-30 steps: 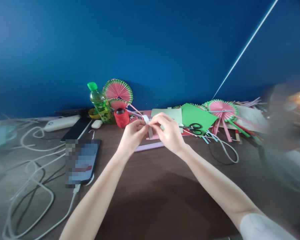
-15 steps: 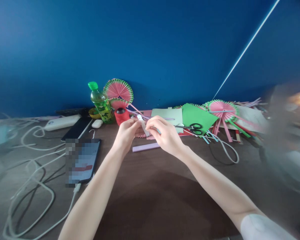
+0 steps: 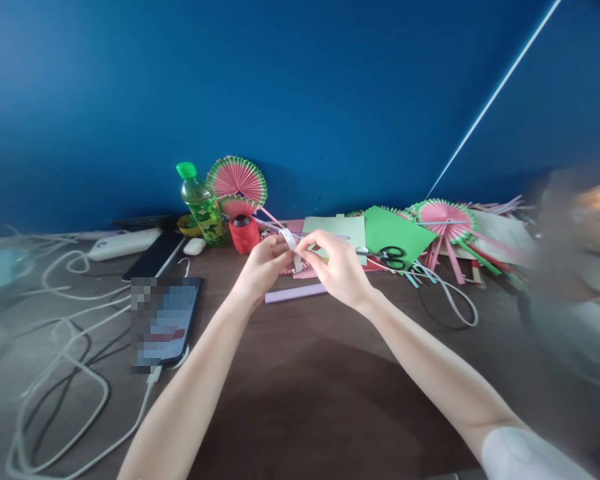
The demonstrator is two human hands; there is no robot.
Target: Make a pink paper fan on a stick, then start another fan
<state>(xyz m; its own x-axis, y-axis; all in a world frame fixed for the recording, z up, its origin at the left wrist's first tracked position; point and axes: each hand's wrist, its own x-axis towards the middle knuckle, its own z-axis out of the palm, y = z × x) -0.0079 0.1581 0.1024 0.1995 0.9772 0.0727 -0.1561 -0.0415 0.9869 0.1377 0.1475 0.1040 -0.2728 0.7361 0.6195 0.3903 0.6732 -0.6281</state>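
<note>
A narrow white strip (image 3: 289, 238) curves between my two hands above the table. My left hand (image 3: 261, 270) is closed, its thumb and fingers pinching the strip. From the other side, my right hand (image 3: 337, 270) is closed too, with thumb and forefinger pressed together at the strip's edge. Below the hands a flat purple strip (image 3: 295, 293) lies on the table, its right end hidden behind my right hand. Just past my left hand stands a red cylinder (image 3: 245, 235) with a dark top.
At the left lie a phone (image 3: 167, 327), white cables (image 3: 103, 393) and a power bank (image 3: 125, 245). A green-capped bottle (image 3: 205, 210) stands by pleated pink-green paper fans (image 3: 237, 180). Black-handled scissors (image 3: 393, 257) rest on green paper (image 3: 397, 233). A blurred person (image 3: 575, 280) is at the right.
The white strip has gone from nearly straight to curved. My right hand has shifted slightly right, and its fingertips have come together with those of my left hand at the strip.
</note>
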